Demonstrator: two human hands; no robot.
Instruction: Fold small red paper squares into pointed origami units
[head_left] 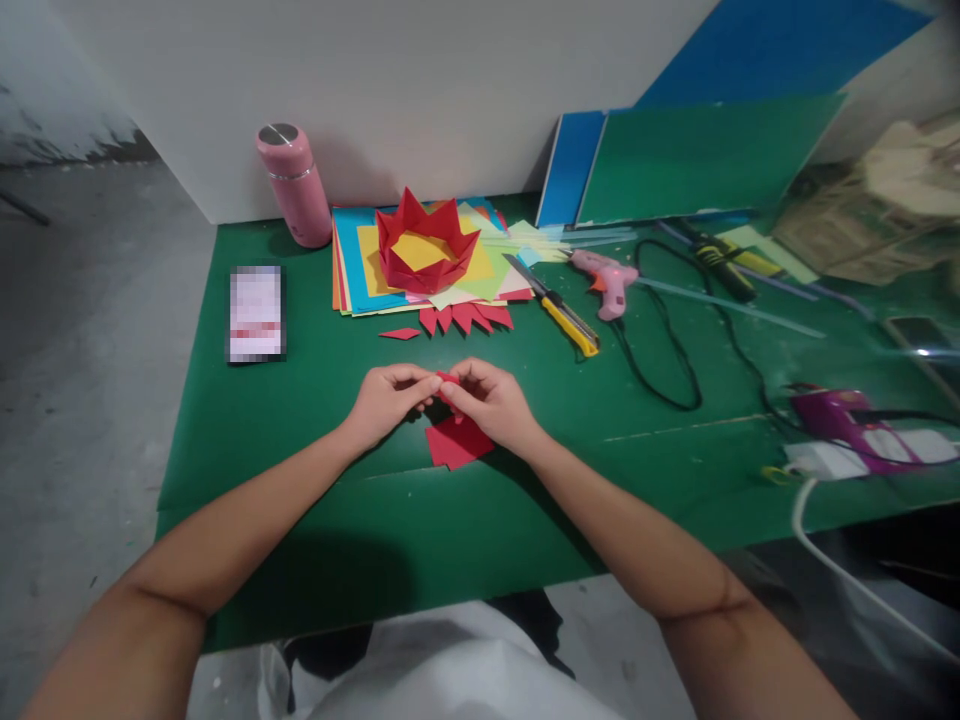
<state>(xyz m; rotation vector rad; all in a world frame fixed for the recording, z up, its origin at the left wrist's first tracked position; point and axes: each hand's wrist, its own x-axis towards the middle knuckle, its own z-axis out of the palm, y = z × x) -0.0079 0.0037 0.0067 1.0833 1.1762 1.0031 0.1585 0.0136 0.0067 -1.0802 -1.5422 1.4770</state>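
Between my two hands, a small piece of red paper (448, 380) is pinched above the table. My left hand (390, 400) has thumb and fingers closed at its left side. From the other side my right hand (491, 400) grips it, covering much of the piece, so its exact folds are hidden. Just below lie red paper squares (461, 445), partly under my right hand. Beyond the hands sit several folded red paper points (469, 318) in a row, with one lying apart (400, 334). Behind them a red folded-paper ring with points (427, 245) rests on coloured sheets.
The coloured paper stack (349, 270) lies at the back, near a pink bottle (296, 190). A phone (256, 315) is at left. To the right are a yellow utility knife (566, 320), blade out, a pink glue gun (606, 282) with its cord, and a power strip (832, 460).
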